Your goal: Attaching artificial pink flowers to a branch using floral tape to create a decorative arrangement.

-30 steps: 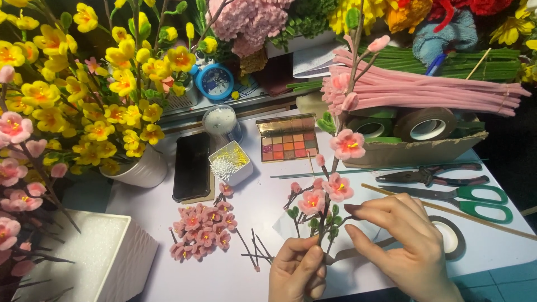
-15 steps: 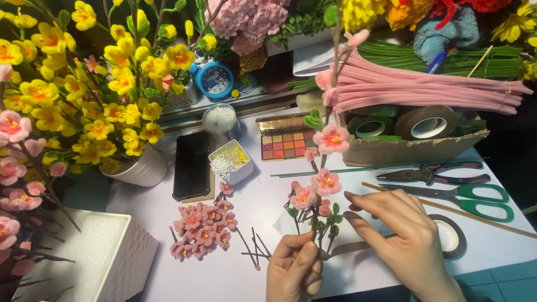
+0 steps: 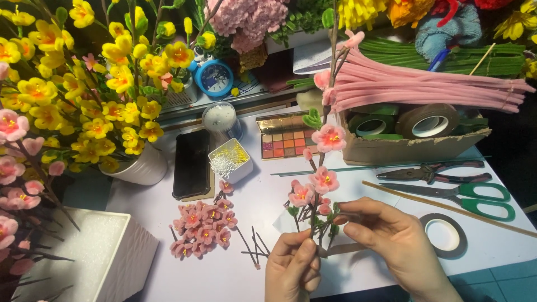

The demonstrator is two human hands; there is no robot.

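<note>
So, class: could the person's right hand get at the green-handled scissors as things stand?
Probably yes: the scissors lie uncovered on the table just beyond the right hand, though it would have to let go of the blossom branch.

white table (image 3: 268, 196) | pink blossoms (image 3: 202, 222) | phone (image 3: 192, 163) | scissors (image 3: 467, 197) | pliers (image 3: 433, 170) | tape roll (image 3: 444, 235)

The left hand (image 3: 293, 268) runs off the bottom edge at the wrist, and its curled fingers cover the lower stem of the blossom branch (image 3: 321, 168). The right hand (image 3: 391, 243) is cut off the same way, its palm side turned out of sight. Above the hands, the branch's tip leaves the top edge. Far left of them, the white planter (image 3: 95, 263) is clipped at the bottom.
</note>
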